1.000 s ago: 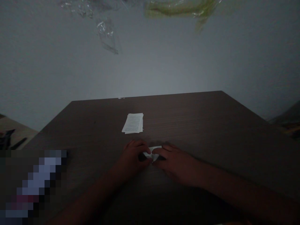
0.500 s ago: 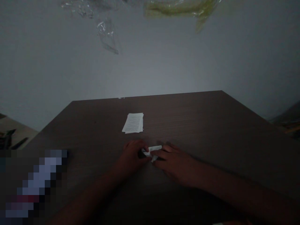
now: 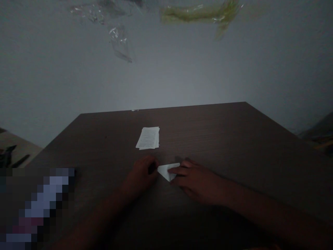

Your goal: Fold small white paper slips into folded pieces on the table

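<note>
A small piece of white paper (image 3: 163, 170), folded to a pointed shape, lies on the brown table in front of me. Lines of print show on its lower right part. My right hand (image 3: 199, 180) rests over the paper's right side, with fingers stretched out and fingertips pressing it down. At the paper's left corner is my left hand (image 3: 142, 173), its thumb and forefinger curled together around that tip. Just beyond the hands lies a stack of printed paper slips (image 3: 148, 138), slightly fanned.
The wooden table (image 3: 203, 128) reaches back to a pale wall (image 3: 182, 69). On the table's left is a pixelated, blurred-out object (image 3: 44, 199). Clear plastic (image 3: 121, 41) and yellow tape (image 3: 192, 14) hang on the wall. A small white scrap (image 3: 135, 110) sits at the far edge.
My left hand has moved left, from the middle of the paper to its left corner. The paper now lies flatter, with more of its folded face showing. My right hand has barely moved.
</note>
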Demonstrator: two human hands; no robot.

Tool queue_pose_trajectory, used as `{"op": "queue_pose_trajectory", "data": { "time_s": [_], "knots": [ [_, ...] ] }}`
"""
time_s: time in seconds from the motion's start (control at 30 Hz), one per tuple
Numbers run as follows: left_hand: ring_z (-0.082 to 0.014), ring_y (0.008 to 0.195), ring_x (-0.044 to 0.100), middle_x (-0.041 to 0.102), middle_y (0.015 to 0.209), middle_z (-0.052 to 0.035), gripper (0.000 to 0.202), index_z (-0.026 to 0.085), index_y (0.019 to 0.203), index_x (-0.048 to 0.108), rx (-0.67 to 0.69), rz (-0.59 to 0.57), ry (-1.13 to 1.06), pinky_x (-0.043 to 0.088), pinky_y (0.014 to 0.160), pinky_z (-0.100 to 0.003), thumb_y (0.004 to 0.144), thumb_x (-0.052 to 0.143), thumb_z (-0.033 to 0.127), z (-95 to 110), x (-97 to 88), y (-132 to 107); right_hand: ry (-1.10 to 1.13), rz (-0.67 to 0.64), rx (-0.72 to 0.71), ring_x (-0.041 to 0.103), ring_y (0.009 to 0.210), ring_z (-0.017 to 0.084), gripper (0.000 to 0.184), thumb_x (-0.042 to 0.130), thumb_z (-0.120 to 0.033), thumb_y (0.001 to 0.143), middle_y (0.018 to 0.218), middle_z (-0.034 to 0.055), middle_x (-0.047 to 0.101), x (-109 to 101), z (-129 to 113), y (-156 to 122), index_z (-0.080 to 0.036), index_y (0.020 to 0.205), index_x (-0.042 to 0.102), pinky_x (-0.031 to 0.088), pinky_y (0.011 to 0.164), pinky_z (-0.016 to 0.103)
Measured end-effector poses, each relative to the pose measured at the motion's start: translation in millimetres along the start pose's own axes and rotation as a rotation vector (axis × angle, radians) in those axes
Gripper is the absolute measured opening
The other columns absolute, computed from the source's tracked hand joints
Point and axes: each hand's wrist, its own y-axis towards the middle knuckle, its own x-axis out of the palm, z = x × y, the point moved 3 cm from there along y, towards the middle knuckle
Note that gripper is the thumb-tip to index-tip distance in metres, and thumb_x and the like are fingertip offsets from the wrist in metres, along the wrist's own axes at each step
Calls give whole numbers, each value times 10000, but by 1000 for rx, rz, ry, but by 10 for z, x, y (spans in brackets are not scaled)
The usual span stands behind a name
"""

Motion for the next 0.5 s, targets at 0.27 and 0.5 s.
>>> {"op": "queue_pose_trajectory", "data": {
  "time_s": [0.27,0.5],
  "knots": [
    [-315,1177,764,787,1190,-57,217,253,1105,679,85,18,149,594,1102,-487,934,677,118,212,105,-143,75,68,35,760,1271,309,389,661,-85,1095,1539,140,828,33,28,41,-168,1456,778,615,1136,480],
    [-376,1174,778,798,1163,-78,233,259,1074,652,10,8,296,573,1066,-531,881,738,161,451,226,-163,93,105,94,791,1218,312,436,641,-55,1061,1398,173,849,43,-16,40,-142,1477,738,620,1157,489]
  ]
}}
